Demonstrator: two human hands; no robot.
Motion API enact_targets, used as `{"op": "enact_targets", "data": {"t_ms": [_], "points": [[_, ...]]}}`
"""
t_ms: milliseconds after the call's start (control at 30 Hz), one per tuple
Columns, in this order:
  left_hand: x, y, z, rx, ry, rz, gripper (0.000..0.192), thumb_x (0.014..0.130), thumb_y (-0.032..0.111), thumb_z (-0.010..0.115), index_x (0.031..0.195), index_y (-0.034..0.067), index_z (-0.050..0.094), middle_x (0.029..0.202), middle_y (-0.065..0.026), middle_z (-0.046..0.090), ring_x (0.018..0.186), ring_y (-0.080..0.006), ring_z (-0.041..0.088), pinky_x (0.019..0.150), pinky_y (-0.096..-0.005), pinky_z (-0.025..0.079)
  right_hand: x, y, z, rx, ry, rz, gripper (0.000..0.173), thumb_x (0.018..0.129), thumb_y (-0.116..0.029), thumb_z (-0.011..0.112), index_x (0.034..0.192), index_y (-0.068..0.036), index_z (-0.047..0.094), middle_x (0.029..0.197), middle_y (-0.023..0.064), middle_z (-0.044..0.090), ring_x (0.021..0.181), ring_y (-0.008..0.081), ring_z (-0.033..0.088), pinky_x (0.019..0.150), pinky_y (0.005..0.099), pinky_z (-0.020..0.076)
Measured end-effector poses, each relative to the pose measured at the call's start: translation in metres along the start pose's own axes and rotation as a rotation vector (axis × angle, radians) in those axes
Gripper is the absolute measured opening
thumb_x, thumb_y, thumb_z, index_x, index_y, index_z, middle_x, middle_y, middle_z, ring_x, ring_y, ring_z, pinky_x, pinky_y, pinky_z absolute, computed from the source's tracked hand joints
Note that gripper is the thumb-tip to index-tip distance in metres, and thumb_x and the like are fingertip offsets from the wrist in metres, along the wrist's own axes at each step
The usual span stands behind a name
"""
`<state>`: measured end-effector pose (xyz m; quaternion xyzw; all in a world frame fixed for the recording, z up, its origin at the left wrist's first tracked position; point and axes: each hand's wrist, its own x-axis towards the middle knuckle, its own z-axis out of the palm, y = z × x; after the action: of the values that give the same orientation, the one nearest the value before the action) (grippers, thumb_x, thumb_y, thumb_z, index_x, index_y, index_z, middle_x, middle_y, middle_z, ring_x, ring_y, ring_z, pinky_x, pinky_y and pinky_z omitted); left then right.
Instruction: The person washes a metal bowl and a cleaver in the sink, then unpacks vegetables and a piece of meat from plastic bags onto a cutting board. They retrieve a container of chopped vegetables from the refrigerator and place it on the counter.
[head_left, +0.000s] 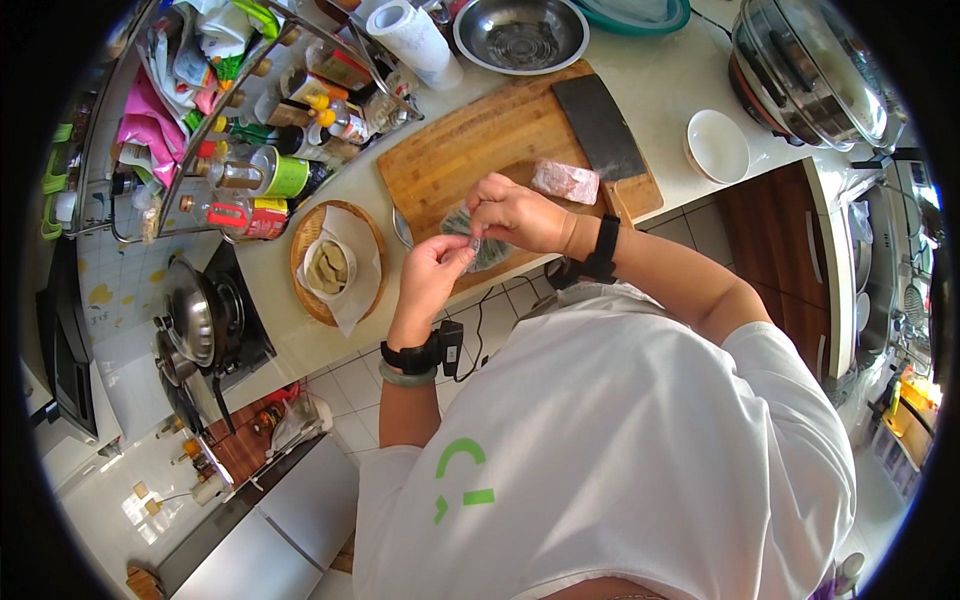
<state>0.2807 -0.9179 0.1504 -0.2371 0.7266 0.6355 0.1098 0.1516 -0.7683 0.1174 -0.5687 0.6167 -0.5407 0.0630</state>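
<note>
Over the near edge of a wooden cutting board (465, 142), my left hand (431, 274) and my right hand (517, 214) meet. Their fingertips pinch the gathered top of a clear plastic bag (491, 253) with dark green contents. The bag rests on the board, partly hidden by my fingers. Just beyond my right hand lies a block of pink, frosty frozen meat (565, 181). A cleaver with a wide dark blade (598, 126) and a wooden handle (616, 199) lies flat at the board's right end.
Left of the board, a wicker basket (301, 234) lined with paper holds a white bowl (309, 259) of pale slices. Behind stand a paper towel roll (420, 45) and a metal basin (521, 34). A white bowl (717, 146) and steel electric pot (802, 75) stand right; a bottle rack (247, 67) left.
</note>
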Motion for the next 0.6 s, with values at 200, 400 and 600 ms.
{"op": "enact_targets", "data": {"t_ms": [200,400,600], "points": [[0.007,-0.004,0.004,-0.056,0.203,0.091,0.013,0.087,0.01,0.054,0.087,-0.003,0.058,0.077,0.0,0.058,0.067,-0.0061,0.052,0.062,-0.0201,0.043,0.001,-0.005,0.004,0.097,0.126,0.595,0.019,0.066,-0.011,0.068,0.076,-0.003,0.054,0.08,0.011,0.055,0.077,0.029,0.055,0.069,0.0332,0.0463],[0.009,-0.007,0.017,-0.335,0.259,0.101,0.012,0.089,0.011,0.052,0.091,0.0,0.056,0.082,0.0006,0.057,0.071,-0.0044,0.05,0.066,-0.0189,0.041,0.001,0.0,-0.001,0.272,-0.152,0.808,0.029,0.072,-0.017,0.069,0.093,0.001,0.059,0.079,0.0091,0.063,0.072,0.0152,0.059,0.065,0.0268,0.0469],[0.01,-0.012,0.032,-0.325,0.322,0.178,0.006,0.084,0.001,0.055,0.09,0.001,0.055,0.084,-0.0001,0.056,0.074,-0.005,0.051,0.068,-0.0176,0.041,-0.003,0.002,0.003,0.765,-0.104,0.844,0.027,0.076,-0.006,0.066,0.1,0.003,0.056,0.083,0.0045,0.062,0.077,0.0093,0.057,0.071,0.0222,0.0456]]}}
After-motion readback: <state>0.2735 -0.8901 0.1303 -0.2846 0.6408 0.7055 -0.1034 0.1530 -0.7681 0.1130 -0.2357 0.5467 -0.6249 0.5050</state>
